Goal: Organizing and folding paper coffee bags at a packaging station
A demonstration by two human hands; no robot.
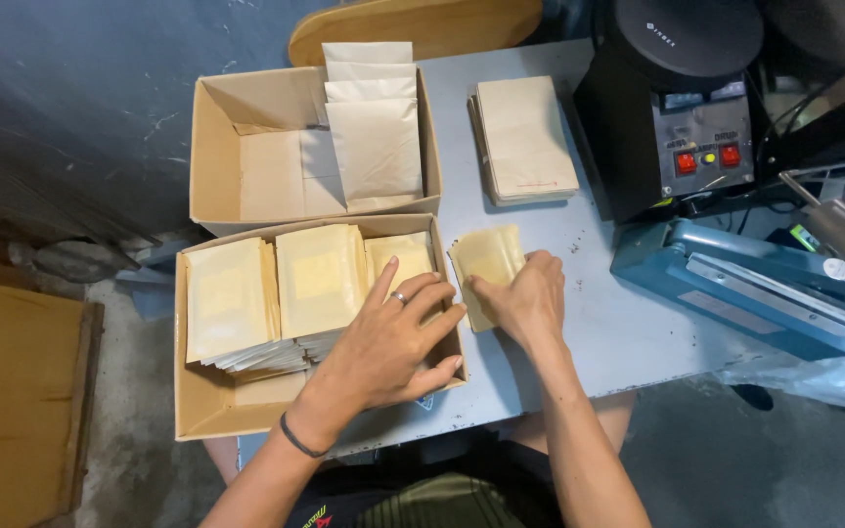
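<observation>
My left hand (390, 342), with a ring and a dark wristband, lies spread with its fingers apart over the right end of a near cardboard box (198, 411). That box holds several rows of pale yellow packets (317, 279). My right hand (527, 301) pinches one pale yellow packet (484, 257) that lies on the grey table (599, 323), just right of the box. A far cardboard box (215, 147) holds stacked white pouches (376, 147) leaning at its right side.
A stack of flat tan pouches (525, 137) lies on the table behind my right hand. A blue heat sealer (735, 288) sits at the right, with a black machine (677, 98) bearing red buttons behind it. A cardboard sheet (12, 401) is on the floor at left.
</observation>
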